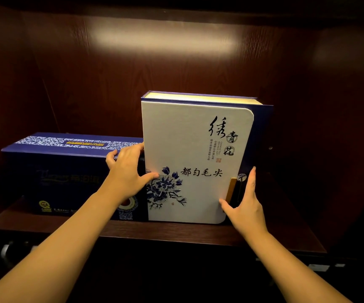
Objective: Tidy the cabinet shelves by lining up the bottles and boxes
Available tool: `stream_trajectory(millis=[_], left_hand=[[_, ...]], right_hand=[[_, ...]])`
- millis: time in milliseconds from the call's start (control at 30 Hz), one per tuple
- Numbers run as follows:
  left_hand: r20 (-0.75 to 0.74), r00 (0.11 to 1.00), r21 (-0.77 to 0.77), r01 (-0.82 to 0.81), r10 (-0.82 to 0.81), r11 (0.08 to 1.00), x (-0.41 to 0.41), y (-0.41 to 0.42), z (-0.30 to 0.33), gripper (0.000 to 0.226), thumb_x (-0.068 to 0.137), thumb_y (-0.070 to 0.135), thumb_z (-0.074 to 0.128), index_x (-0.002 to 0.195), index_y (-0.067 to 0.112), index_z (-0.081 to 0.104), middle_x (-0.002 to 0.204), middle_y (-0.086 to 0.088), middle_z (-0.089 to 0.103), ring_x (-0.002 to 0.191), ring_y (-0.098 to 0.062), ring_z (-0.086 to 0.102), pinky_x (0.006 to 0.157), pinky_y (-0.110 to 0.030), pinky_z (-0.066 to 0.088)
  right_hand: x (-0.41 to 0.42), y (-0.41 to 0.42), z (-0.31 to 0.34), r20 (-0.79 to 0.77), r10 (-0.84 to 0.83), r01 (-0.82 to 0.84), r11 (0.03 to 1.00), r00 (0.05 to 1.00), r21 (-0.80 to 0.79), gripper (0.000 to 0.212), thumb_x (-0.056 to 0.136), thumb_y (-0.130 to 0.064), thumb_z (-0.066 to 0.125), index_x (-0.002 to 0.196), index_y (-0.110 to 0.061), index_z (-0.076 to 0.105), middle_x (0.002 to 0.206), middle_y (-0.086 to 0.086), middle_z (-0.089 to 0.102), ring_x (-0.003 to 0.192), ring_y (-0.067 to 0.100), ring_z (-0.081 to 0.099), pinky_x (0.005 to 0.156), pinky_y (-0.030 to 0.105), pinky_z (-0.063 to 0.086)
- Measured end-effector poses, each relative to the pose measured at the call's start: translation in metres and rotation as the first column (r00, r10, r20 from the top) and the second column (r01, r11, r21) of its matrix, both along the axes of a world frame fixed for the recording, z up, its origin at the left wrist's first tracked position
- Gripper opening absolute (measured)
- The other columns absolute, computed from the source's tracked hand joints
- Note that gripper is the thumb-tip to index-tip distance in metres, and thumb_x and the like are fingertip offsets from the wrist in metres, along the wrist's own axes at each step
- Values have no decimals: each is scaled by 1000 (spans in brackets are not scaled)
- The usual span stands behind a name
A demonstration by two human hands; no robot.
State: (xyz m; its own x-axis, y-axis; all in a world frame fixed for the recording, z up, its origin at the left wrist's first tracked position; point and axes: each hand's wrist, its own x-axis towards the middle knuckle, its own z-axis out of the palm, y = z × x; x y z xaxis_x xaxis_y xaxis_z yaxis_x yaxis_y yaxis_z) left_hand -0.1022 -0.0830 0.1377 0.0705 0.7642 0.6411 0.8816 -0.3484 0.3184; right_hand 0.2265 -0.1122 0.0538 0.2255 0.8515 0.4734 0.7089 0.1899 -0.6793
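On the dark wooden shelf (176, 231) a white tea box (195, 162) stands upright, its face printed with black calligraphy and a blue flower, its navy spine and side showing at the top and right edge. Just to its left lies a longer navy box (67, 171) with a blue-and-white patterned band along its top; the two look to be touching, though the left hand (125, 171) covers the seam. That hand rests at the white box's left edge, thumb laid on the front face near the flower, the other fingers reaching up along the side (their tips slip behind the box edge and cannot be followed). The right hand (245, 202) is flat against the box's right side, fingers straight and held together pointing up, thumb spread onto the lower front corner beside a small tan clasp (230, 190). Gold lettering on the navy box's front is too dim to read, and both forearms run out of the bottom of the view. Behind, the cabinet's back panel (154, 62) is reddish-brown wood grain with a soft glare of light across its upper part; below the shelf everything falls into shadow, with some metal hardware at lower left barely made out.
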Motion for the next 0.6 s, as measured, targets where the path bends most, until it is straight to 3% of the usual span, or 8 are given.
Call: stream_trajectory(millis=[367, 467, 600], left_hand=[[-76, 994, -43, -87, 83, 995, 10, -13, -3, 83, 83, 56, 70, 150, 25, 31, 147, 2, 44, 140, -20, 34, 117, -56, 3], [-88, 992, -22, -90, 87, 996, 13, -27, -7, 80, 82, 54, 71, 146, 19, 38, 147, -2, 45, 145, -22, 28, 116, -57, 14], [-21, 998, -30, -59, 58, 998, 18, -52, -8, 76, 82, 49, 74, 142, 16, 44, 147, -5, 46, 144, -27, 30, 102, -58, 38]], right_hand=[[-11, -13, 20, 59, -2, 6, 998, 998, -65, 129, 80, -43, 79, 148, -43, -32, 157, 5, 27, 121, 35, 55, 90, 44, 51], [-22, -20, 30, 107, -48, 53, 998, 993, -45, 119, 83, -42, 75, 153, -32, -21, 158, 1, 13, 136, 34, 41, 100, 45, 47], [-40, -35, 41, 180, -98, 96, 995, 979, 18, 105, 84, -39, 74, 157, -30, -1, 161, 8, 2, 146, 37, 20, 107, 49, 38]])
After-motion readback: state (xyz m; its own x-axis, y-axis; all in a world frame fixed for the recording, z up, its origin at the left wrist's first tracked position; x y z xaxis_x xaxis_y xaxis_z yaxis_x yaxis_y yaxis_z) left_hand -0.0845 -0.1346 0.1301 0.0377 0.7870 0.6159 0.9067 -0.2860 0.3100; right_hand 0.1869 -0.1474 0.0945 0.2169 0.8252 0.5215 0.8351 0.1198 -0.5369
